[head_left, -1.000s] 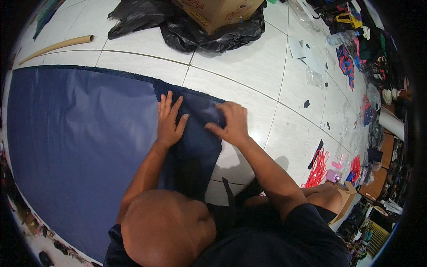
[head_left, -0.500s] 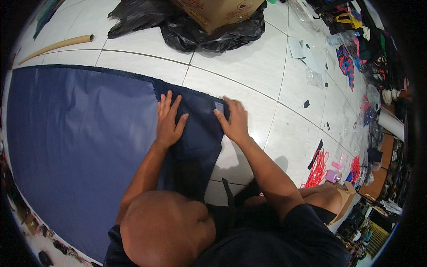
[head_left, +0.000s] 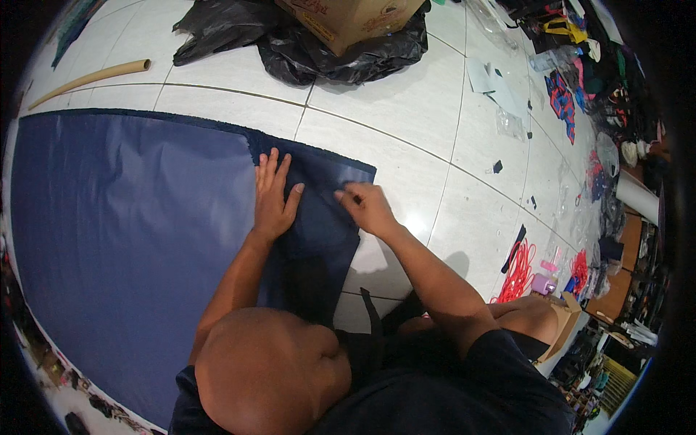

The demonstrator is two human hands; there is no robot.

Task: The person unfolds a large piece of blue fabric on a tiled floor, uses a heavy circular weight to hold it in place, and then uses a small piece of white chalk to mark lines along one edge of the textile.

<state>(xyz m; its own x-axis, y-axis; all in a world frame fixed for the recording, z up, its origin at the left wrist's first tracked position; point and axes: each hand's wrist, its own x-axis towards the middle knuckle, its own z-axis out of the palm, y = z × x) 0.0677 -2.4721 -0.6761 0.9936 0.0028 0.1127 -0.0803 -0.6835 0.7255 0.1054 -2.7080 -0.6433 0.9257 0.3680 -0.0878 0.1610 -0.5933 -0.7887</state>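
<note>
A large sheet of dark blue, slightly shiny fabric (head_left: 138, 217) lies spread over the floor in front of me. Along its right side runs a darker, layered strip (head_left: 312, 217) with a rough, fuzzy far edge. My left hand (head_left: 272, 199) rests flat on the sheet where the shiny part meets the strip, its fingers stretched forward. Over the strip's right edge, just below its far right corner, is my right hand (head_left: 368, 209). Its fingers are curled in toward the thumb and slightly blurred; whatever they pinch is hidden.
A cardboard box (head_left: 355, 22) on black plastic bags (head_left: 326, 61) stands at the far side. A tan curved tube (head_left: 94, 81) lies far left. Red cord (head_left: 517, 272), plastic scraps and a purple container (head_left: 542, 284) are at right. My bent knee (head_left: 268, 362) is near the sheet.
My right hand has come off the fabric's far right corner, moving nearer and slightly left with its fingers curling. The corner now shows uncovered. My left hand stays put.
</note>
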